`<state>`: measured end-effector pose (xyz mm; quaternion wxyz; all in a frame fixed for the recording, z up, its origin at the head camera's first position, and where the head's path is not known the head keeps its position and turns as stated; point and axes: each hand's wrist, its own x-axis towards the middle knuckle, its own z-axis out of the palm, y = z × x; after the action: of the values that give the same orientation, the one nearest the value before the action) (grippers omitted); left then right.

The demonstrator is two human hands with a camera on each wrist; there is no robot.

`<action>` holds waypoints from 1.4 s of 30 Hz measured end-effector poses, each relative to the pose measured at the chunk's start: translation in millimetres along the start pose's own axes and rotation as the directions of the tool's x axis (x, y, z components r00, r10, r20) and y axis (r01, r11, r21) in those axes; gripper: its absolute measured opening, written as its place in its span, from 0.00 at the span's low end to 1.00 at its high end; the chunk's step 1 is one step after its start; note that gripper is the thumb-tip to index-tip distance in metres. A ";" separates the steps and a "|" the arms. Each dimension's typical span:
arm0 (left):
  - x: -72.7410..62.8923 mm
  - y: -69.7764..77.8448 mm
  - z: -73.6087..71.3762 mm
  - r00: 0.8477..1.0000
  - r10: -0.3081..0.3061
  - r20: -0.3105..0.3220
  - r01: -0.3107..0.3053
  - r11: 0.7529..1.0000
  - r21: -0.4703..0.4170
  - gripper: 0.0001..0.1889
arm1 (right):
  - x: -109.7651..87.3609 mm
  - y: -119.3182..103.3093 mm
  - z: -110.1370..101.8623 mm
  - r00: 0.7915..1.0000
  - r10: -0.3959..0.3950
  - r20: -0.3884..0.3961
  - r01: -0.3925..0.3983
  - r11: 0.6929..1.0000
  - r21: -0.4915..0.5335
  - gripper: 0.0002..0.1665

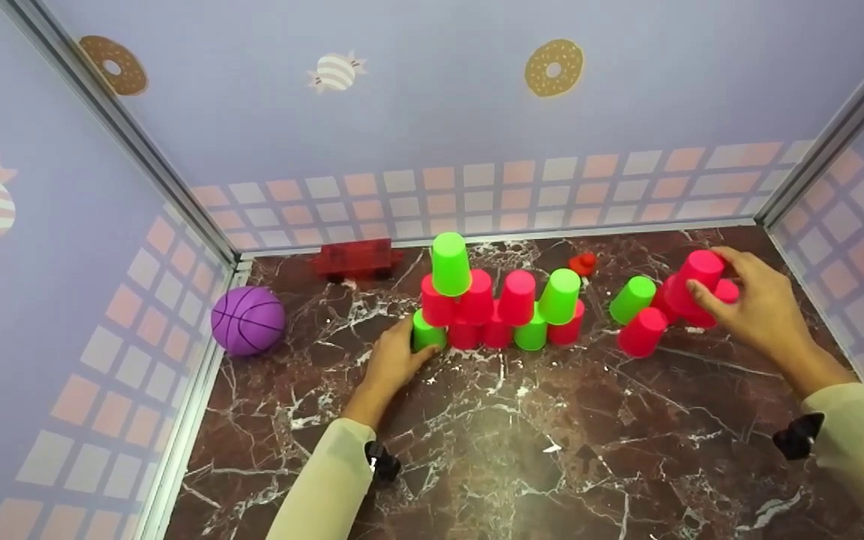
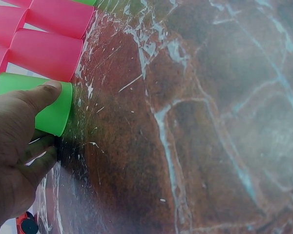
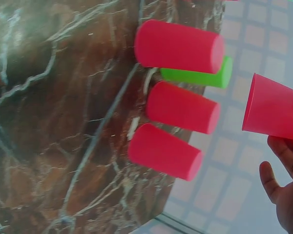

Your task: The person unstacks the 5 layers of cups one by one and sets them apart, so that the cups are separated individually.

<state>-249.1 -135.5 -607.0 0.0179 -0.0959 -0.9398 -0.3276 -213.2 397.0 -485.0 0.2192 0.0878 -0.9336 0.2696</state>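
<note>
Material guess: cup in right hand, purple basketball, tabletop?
Pink cup in the right hand: likely thin plastic, matte; even color, clean molded-looking rim.
Purple basketball: probably rubber or vinyl, low sheen; dark seam lines, surface grain too small to tell.
Tabletop: glossy, marble-look; pale veins, hazy reflection. Could be stone or printed laminate.

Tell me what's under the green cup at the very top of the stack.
Two red cups show beneath it, with a bottom row of cups below. The top green cup hides part of them, and its own inside cannot be seen.
</note>
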 end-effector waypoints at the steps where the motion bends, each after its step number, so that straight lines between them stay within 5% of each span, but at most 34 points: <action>1: 0.1 -0.4 0.0 1.000 -0.001 0.001 0.001 1.000 -0.002 0.33 | -2.2 1.5 0.3 1.000 0.000 0.001 0.000 1.000 -0.003 0.36; 12: 16.5 -49.0 36.4 0.993 0.086 -0.076 -0.084 0.996 0.029 0.37 | -22.5 15.3 10.9 0.999 -0.022 0.024 0.023 0.997 -0.072 0.35; 25: 9.2 -30.1 19.9 0.995 0.077 -0.059 -0.077 0.997 -0.013 0.35 | -45.4 30.2 36.0 0.997 0.047 0.060 -0.044 0.998 -0.052 0.37; 34: 18.1 -51.1 36.5 0.995 0.076 -0.071 -0.074 0.997 0.029 0.36 | -55.6 37.1 51.4 0.989 0.111 0.100 -0.109 0.994 -0.027 0.36; 42: 11.5 -40.5 27.1 0.992 0.099 -0.078 -0.099 0.995 0.001 0.37 | -62.4 42.4 56.7 0.988 0.109 0.114 -0.106 0.994 -0.028 0.36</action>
<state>-267.4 -147.8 -651.9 0.0705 -0.1295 -0.9320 -0.3312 -190.2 404.7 -576.2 0.1512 0.0504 -0.9509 0.2654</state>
